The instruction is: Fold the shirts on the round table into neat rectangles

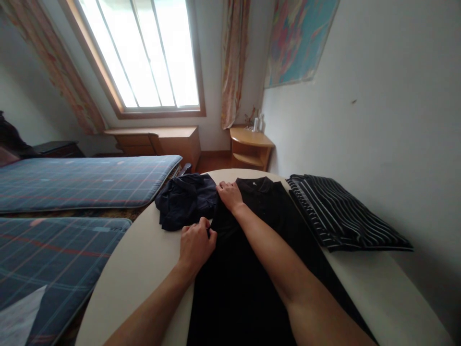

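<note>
A black collared shirt (234, 278) lies spread on the pale table, its collar at the far end and a small light label inside it. My left hand (196, 242) is closed on the shirt's left edge, thumb and fingers pinched together. Farther up, my right hand (229, 194) grips the same edge near the left shoulder, its fingers bent over the cloth; my forearm crosses the shirt. Just left of both hands sits a crumpled dark navy garment (187, 199). To the shirt's right lies a folded black-and-white striped cloth (342, 211).
The round-ended table (133, 283) stands beside two beds with blue plaid mattresses (82, 180). A white wall (389, 120) rises on the right. Beyond the table are a corner shelf (252, 137), a wooden desk (180, 132) and a bright window (144, 53).
</note>
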The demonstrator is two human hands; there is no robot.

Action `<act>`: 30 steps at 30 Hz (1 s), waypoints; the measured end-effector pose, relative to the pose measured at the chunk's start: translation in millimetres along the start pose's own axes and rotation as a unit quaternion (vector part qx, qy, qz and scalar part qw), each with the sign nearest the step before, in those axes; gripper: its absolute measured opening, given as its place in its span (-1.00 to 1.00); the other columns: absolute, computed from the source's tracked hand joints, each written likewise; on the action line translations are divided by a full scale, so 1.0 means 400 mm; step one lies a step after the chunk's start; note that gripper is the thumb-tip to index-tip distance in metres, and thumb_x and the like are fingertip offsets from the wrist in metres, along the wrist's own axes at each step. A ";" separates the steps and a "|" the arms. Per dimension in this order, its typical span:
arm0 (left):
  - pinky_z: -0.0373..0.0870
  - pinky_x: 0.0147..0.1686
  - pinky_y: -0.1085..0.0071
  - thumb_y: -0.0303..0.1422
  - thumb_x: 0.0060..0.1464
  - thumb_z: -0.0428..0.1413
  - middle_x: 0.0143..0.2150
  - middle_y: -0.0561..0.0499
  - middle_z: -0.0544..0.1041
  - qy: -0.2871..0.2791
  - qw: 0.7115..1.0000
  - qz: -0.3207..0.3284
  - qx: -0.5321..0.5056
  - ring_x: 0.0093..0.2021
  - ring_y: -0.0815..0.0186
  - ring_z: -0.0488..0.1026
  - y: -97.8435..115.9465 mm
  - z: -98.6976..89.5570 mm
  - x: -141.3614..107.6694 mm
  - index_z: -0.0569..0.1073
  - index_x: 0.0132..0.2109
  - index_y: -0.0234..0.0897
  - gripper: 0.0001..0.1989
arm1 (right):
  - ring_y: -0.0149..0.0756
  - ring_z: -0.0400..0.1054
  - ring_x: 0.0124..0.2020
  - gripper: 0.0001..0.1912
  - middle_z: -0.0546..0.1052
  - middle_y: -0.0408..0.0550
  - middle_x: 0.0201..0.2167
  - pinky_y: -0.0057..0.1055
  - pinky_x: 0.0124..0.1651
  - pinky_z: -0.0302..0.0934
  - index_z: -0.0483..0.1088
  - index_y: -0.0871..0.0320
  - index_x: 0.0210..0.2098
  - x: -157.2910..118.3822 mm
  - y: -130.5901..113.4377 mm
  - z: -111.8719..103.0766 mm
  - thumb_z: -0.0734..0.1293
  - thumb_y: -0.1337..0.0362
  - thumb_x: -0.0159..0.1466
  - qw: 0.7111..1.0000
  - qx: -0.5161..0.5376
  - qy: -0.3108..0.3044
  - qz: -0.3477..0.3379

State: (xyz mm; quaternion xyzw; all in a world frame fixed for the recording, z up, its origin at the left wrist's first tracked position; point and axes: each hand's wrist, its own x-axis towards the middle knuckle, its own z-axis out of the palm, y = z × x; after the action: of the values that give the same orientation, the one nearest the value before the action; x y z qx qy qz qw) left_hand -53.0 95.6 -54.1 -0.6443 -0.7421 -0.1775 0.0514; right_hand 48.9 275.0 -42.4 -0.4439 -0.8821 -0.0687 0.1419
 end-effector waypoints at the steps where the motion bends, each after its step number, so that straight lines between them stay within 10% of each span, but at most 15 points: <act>1: 0.28 -0.09 0.19 -0.38 0.19 0.02 -0.37 -0.07 0.59 0.001 1.000 -0.003 -0.010 -0.28 0.09 0.57 0.001 -0.001 -0.001 0.39 -0.17 -0.25 -0.91 | -0.04 0.34 0.06 -0.59 0.45 0.23 0.10 -0.12 0.11 0.06 0.43 0.19 0.06 -0.002 -0.005 0.001 0.01 0.40 0.45 1.000 0.006 0.002 0.010; 16: 0.40 -0.19 0.30 -0.39 0.23 0.10 -0.05 -0.01 0.58 0.005 0.975 0.009 -0.224 -0.18 0.17 0.58 0.073 -0.034 -0.076 0.35 0.04 -0.13 -0.76 | -0.15 0.49 -0.01 -0.68 0.61 0.08 -0.06 -0.35 0.01 0.27 0.49 0.13 0.01 -0.012 0.045 -0.042 0.17 0.24 0.40 0.957 0.232 0.004 0.173; 30: 0.37 -0.26 0.40 -0.44 0.16 0.15 -0.29 0.06 0.54 -0.040 0.930 0.019 -0.365 -0.32 0.30 0.49 0.279 -0.035 -0.024 0.51 -0.11 -0.18 -0.85 | -0.24 0.43 0.11 -0.63 0.57 0.02 0.04 -0.32 0.23 0.22 0.52 0.20 0.02 -0.072 0.205 -0.116 0.31 0.43 0.24 0.922 0.374 0.006 0.105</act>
State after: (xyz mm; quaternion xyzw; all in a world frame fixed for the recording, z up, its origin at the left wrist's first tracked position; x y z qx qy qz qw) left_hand 55.3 94.1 -22.1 -0.6391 -0.6150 -0.4094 -0.2139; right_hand 140.0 290.5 -7.5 -0.4482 -0.7912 0.2788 0.3088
